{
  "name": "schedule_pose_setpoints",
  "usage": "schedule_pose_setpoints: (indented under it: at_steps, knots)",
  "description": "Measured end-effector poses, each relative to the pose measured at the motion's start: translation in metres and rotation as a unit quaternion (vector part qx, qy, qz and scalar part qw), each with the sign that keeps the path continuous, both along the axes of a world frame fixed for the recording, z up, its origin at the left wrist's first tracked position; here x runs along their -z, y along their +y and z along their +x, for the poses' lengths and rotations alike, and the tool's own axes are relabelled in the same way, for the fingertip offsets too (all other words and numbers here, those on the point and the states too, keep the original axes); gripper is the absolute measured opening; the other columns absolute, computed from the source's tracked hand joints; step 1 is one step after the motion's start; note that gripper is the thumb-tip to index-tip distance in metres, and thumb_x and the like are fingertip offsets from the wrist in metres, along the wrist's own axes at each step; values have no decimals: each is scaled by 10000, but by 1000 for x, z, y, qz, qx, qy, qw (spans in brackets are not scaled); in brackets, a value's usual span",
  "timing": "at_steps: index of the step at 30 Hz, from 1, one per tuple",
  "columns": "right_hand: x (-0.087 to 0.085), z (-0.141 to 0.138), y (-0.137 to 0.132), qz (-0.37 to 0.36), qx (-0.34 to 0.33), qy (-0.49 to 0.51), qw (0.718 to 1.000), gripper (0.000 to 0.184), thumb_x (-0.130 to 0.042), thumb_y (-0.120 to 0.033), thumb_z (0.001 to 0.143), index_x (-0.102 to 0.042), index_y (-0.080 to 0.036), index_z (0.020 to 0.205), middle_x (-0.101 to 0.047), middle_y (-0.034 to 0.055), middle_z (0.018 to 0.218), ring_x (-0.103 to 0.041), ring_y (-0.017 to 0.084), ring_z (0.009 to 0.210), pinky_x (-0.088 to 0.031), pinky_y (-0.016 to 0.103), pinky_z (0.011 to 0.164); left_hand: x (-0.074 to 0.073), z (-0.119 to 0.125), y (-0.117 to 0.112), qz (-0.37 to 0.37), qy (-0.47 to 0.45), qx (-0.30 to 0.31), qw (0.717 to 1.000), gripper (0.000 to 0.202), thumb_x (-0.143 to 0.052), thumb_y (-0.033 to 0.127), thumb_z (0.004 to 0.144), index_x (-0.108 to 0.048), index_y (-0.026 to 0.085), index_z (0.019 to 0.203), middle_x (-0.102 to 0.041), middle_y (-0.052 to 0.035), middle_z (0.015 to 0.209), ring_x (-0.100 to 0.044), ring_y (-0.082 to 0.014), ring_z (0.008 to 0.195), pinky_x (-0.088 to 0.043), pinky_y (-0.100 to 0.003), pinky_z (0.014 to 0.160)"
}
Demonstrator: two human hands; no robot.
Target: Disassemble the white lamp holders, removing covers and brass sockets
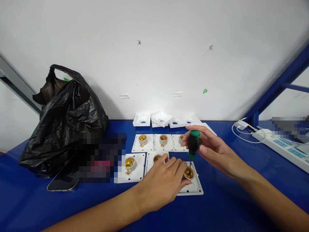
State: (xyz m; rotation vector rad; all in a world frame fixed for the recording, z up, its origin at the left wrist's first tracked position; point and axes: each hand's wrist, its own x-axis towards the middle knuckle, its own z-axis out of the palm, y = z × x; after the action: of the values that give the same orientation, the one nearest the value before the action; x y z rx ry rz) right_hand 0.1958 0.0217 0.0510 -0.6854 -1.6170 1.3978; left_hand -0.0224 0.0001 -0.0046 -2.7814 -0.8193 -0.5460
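Lamp socket [189, 174] | left hand [164, 180] clamped on it | right hand [216, 149] clamped on screwdriver [193, 145] | lettering too small to read

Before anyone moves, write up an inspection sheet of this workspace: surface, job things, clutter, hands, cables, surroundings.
Surface: blue table.
Job things: screwdriver pointing down into the front-right lamp holder; five more lamp holders, three behind and two beside it; white covers near the wall, some overlapping.
Clutter: black bag at left, beside a dark flat device; a blurred patch hides the rest.
Hands: right hand holds the screwdriver; left hand holds the front-right lamp holder.
Cables: white cable looped beside the power strip at right.
Surroundings: marked white wall; blue frame at right.
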Motion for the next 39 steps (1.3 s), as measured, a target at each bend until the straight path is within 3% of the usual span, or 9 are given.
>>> schedule_pose_setpoints:
  at_steps: [5,11,16,21,25,28,31,35,39]
  knots:
    - [1,-2,3,-7,11,26,1000,359,-570,-367,1054,-615,-410,1407,-695,50,1157,-647,220,1130,-523,411,1027,-1,1,-1,5,-2,-8,1000,352,-427,430,1118,-582,118,1163,-700,-59,1018,-656,-255,873,-458,-433,855]
    - [-2,-2,5,8,58,42,997,412,-725,-319,965,-631,-414,1354,-691,17,1063,-641,169,960,-559,310,863,-4,1,-1,-16,-9,-34,999,370,-483,462,1091,-578,120,1196,-697,-67,994,-670,-280,871,-524,-442,822]
    - [-13,6,13,22,190,126,973,393,-747,-343,939,-650,-387,1317,-729,12,1090,-682,157,913,-588,294,835,-12,-2,-4,-61,-27,-41,997,363,-504,435,1088,-526,143,1302,-697,-93,1124,-683,-300,1034,-545,-499,948]
    - [-3,13,34,72,332,153,928,380,-743,-350,933,-632,-374,1296,-727,-1,1111,-700,155,944,-579,348,952,-25,3,-1,-76,-41,-36,996,308,-525,315,1076,-492,178,1350,-619,-132,1273,-660,-299,1090,-553,-503,974]
    - [10,19,51,108,409,139,895,416,-762,-364,908,-601,-334,1290,-731,17,1113,-711,175,938,-568,413,993,-35,19,14,-55,-20,-16,998,306,-557,160,1013,-492,166,1312,-589,-135,1279,-660,-243,950,-577,-432,899]
    - [13,26,61,157,452,121,870,432,-754,-377,899,-580,-305,1288,-729,31,1082,-710,195,947,-573,438,983,-39,40,27,-4,47,29,998,481,-635,-2,824,-511,126,1270,-591,-144,1271,-649,-261,1011,-559,-389,883]
    - [11,36,68,191,478,102,851,444,-721,-389,909,-559,-287,1309,-717,47,1068,-709,213,1001,-574,429,960,-38,64,35,50,122,75,988,579,-676,-49,710,-539,80,1257,-598,-172,1301,-646,-293,1075,-537,-398,891]
    - [8,43,69,207,488,78,844,428,-683,-370,931,-547,-288,1328,-699,58,1077,-694,235,1084,-575,409,913,-39,88,37,78,147,95,981,379,-658,-41,814,-613,109,1159,-649,-138,1227,-667,-279,1067,-515,-368,819]
    - [6,43,67,210,481,69,848,418,-673,-377,949,-535,-301,1335,-692,67,1094,-681,242,1103,-563,404,901,-51,90,39,-2,135,140,981,412,-724,83,905,-580,181,1279,-658,-83,1229,-686,-239,980,-511,-349,803]
